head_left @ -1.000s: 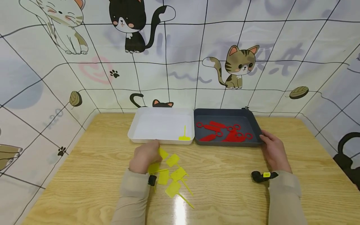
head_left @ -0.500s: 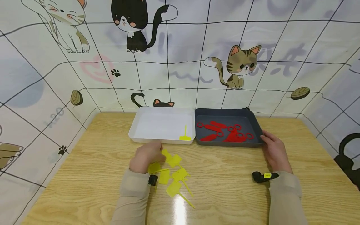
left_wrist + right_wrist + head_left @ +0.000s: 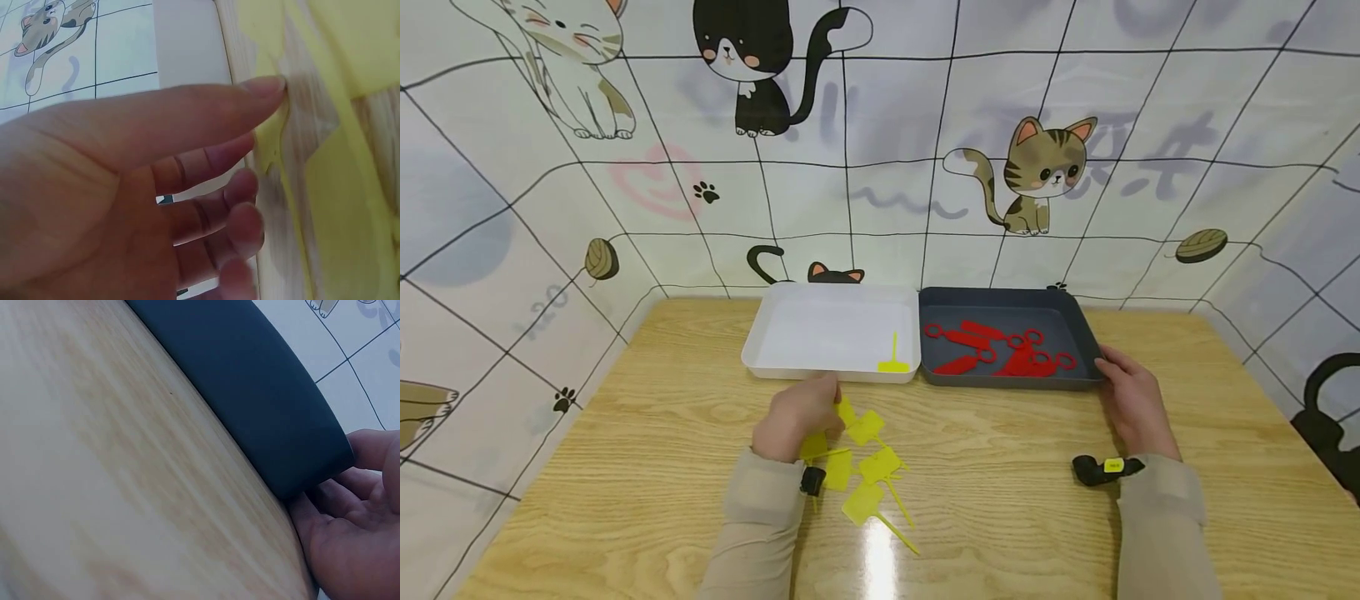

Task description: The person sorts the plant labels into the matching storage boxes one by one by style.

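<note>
My left hand (image 3: 797, 417) is just in front of a white tray (image 3: 831, 373), its fingertips at one of several yellow flat tags (image 3: 862, 504) with thin stems. In the left wrist view the thumb of the left hand (image 3: 137, 175) reaches over a yellow tag (image 3: 344, 212); the other fingers are loosely bent, with a gap below the thumb. My right hand (image 3: 1135, 404) holds the right front corner of a dark grey tray (image 3: 1000, 382). The right wrist view shows the right hand (image 3: 356, 519) with its thumb against that tray (image 3: 250, 387) and fingers beneath the corner.
One yellow tag (image 3: 893, 367) lies inside the white tray near its right front corner. Several red tags with ring ends (image 3: 955, 365) lie in the grey tray. Both trays stand side by side at the back of the wooden table (image 3: 1000, 500), before a cat-patterned backdrop (image 3: 895, 125).
My left hand has shifted a little to the right, and the yellow tag at its fingertips has slid rightward too, towards a neighbouring tag. My right hand has stayed at the grey tray.
</note>
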The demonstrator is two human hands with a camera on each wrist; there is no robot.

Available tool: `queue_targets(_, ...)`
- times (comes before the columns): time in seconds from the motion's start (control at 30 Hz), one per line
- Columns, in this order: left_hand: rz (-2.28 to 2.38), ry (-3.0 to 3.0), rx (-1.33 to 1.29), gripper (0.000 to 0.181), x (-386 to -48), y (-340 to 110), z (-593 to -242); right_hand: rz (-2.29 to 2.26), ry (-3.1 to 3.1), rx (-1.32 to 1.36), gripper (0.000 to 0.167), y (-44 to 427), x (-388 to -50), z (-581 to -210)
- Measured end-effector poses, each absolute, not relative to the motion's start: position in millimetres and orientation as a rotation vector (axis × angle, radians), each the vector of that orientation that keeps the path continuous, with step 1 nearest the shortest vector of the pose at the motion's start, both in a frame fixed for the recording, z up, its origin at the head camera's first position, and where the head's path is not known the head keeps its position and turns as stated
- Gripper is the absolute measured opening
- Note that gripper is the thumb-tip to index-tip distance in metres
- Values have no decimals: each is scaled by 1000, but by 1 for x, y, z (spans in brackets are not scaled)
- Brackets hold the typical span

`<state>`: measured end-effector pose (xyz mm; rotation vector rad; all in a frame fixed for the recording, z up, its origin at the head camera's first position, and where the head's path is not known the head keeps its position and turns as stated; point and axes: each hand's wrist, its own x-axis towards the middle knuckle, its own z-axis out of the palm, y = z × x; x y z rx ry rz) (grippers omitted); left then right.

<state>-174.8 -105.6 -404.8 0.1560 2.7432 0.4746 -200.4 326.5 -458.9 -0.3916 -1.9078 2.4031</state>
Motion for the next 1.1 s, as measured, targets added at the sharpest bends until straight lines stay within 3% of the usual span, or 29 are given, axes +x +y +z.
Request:
queue_targets(0.57,384,2780,152,34,-173,-98,-403,2416,-1889,-364,60,326,-200,-459)
queue_targets(0.8,325,2804,127,54,-173,-95,-404,2421,-1879,-358,59,326,-199,-459)
queue_targets(1.1,381,2776,158,33,-175,-100,-405,2400,-1909,-381,58,326,-199,-458)
